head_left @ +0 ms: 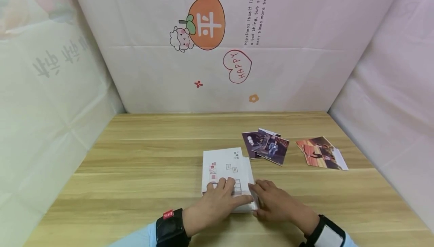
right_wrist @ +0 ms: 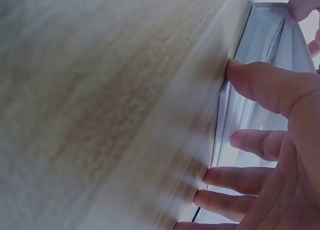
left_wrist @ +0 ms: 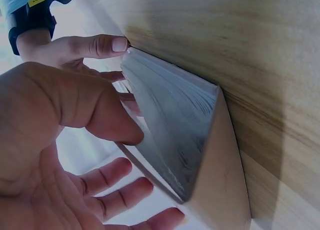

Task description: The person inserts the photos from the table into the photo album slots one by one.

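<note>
Makeshift tabletop booth: wooden table (head_left: 142, 156), cartoon-printed sheets (head_left: 217, 43) (three sides)

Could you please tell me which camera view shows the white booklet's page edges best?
The left wrist view: the white booklet fills it, with its fanned page edges facing the camera. The head view shows only its printed cover under both hands; the right wrist view shows a blurred strip of edge.
</note>
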Demonstrator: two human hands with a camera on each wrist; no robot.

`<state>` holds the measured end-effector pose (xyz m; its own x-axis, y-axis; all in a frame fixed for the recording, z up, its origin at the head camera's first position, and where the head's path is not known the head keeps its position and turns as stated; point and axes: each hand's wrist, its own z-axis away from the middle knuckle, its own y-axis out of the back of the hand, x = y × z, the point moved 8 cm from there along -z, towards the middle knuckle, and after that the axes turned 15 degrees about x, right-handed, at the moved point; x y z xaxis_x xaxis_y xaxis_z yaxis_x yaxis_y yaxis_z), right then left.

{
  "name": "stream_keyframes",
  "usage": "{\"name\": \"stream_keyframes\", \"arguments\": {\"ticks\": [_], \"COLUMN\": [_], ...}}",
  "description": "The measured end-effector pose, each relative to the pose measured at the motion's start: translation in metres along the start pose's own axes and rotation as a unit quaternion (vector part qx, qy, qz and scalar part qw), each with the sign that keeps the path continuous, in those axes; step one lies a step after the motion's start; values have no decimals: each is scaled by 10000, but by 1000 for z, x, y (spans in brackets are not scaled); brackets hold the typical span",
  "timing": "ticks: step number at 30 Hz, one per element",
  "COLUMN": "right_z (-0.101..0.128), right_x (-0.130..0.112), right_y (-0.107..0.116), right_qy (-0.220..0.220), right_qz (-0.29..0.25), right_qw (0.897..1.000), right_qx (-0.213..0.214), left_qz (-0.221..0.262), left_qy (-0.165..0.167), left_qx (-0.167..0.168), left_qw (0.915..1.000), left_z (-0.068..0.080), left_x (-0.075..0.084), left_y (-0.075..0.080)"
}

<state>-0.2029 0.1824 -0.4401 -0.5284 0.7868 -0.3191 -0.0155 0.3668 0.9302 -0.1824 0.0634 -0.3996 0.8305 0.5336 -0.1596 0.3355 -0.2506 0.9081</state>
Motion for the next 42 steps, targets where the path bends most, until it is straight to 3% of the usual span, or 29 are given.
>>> {"name": "stream_keyframes", "arguments": {"ticks": [7, 14, 24, 27, 35, 38, 42], "right_z": [-2, -1, -1, -1, 1, 1, 1], "right_x": [2, 0, 0, 0, -1, -2, -3], "right_y": [0, -1, -3, -2, 1, 2, 2], "right_qy": [-74, -5, -44, -18, -17, 24, 98], "right_qz": [-93, -169, -176, -139, -138, -94, -26], "right_qw": [9999, 9998, 9998, 9999, 9999, 9999, 9999], "right_qx": [-70, -64, -55, 16, 15, 57, 126], "left_qz": [30, 346, 894, 1249, 1552, 1694, 1876], "left_qy": [-71, -11, 200, 329, 276, 300, 493], "left_qx": [81, 54, 280, 630, 2115, 2407, 2466], "left_qw": [9999, 9994, 9954, 9896, 9646, 9552, 9495], "left_z": [-4, -7, -8, -9, -8, -4, 0], "left_x": [1, 1, -2, -6, -17, -22, -29], "left_y": [3, 6, 14, 23, 61, 70, 74]}}
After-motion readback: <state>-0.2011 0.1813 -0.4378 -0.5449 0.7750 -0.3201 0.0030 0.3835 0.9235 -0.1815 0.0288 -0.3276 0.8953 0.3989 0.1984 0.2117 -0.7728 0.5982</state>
